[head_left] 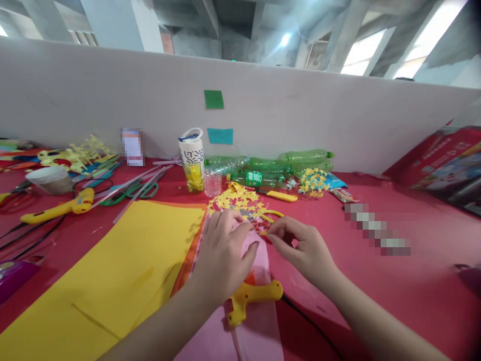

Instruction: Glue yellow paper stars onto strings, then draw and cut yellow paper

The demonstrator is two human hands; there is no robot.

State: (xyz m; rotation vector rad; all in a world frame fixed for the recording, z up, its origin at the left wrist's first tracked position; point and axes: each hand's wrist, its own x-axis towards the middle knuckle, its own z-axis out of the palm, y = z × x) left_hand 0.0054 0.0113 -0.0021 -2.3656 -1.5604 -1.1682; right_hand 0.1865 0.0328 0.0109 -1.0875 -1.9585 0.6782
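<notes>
My left hand (221,250) hovers over the pink sheet (263,316), thumb and index finger apart, with nothing visible between them. My right hand (306,248) is closed in a pinch beside it; a tiny yellow-orange bit shows at its fingertips, too small to name. Just beyond both hands lies a pile of yellow paper stars (235,198), partly hidden by my left hand. Below my left hand a yellow glue gun (250,296) rests on the pink sheet, with a clear glue stick protruding from its rear. Yellow sheets (143,250) lie to the left.
Green plastic bottles (263,165) lie along the white partition, near a patterned cup (191,160) and a yellow cutter (281,195). Another glue gun (60,208), scissors (145,190) and a white bowl (50,180) are at left. A black cord (311,323) runs toward the front edge.
</notes>
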